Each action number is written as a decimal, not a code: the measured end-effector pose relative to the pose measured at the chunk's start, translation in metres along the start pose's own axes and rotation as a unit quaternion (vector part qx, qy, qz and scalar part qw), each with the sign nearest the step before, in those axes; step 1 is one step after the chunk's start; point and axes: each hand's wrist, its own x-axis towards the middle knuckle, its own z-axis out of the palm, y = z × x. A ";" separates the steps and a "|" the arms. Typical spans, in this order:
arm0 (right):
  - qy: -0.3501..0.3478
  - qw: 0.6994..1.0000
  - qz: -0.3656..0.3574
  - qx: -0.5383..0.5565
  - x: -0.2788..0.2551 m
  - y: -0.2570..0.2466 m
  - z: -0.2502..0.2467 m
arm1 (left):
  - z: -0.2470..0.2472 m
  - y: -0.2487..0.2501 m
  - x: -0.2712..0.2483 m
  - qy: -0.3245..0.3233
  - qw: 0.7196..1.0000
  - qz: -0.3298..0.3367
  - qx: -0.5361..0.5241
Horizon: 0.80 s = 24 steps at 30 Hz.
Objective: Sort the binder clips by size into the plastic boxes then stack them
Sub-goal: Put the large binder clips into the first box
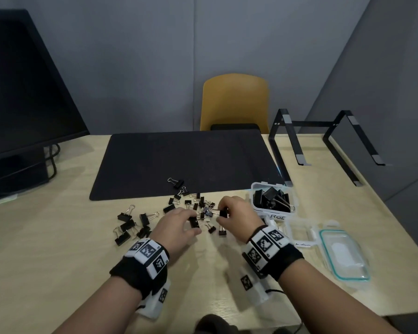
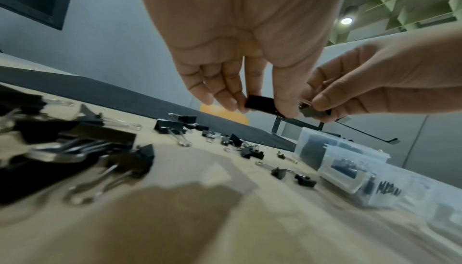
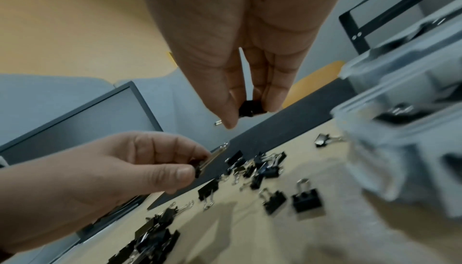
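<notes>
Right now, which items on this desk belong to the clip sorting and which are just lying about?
Part of the job:
- left hand pinching a binder clip
- right hand pinching another clip
- loose clips on the desk
- box of large clips
- empty clear box
- teal-rimmed lid

Lying about:
- monitor
- black mat
- laptop stand
- yellow chair

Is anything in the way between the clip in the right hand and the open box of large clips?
Nothing visible blocks it. The right hand pinches a binder clip just left of the open box; only bare desk lies between them, and the box has no lid on.
</notes>
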 end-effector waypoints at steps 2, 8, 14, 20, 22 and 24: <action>-0.002 1.000 -0.002 -0.005 -0.008 0.013 -0.013 | 0.001 0.012 0.001 -0.007 1.000 0.018 0.001; -0.023 0.999 0.026 -0.017 -0.027 0.054 -0.043 | 0.008 0.045 0.004 -0.021 0.999 0.030 0.004; -0.054 0.996 0.001 -0.068 -0.035 0.078 -0.051 | 0.020 0.063 0.009 -0.028 0.999 0.028 0.007; -0.070 0.994 -0.029 -0.081 -0.037 0.090 -0.054 | 0.031 0.071 0.012 -0.030 0.999 0.018 0.008; -0.062 0.994 -0.037 -0.082 -0.038 0.094 -0.055 | 0.034 0.075 0.013 -0.031 0.999 0.015 0.008; -0.065 0.994 -0.044 -0.082 -0.040 0.098 -0.055 | 0.037 0.079 0.014 -0.028 0.999 0.016 0.011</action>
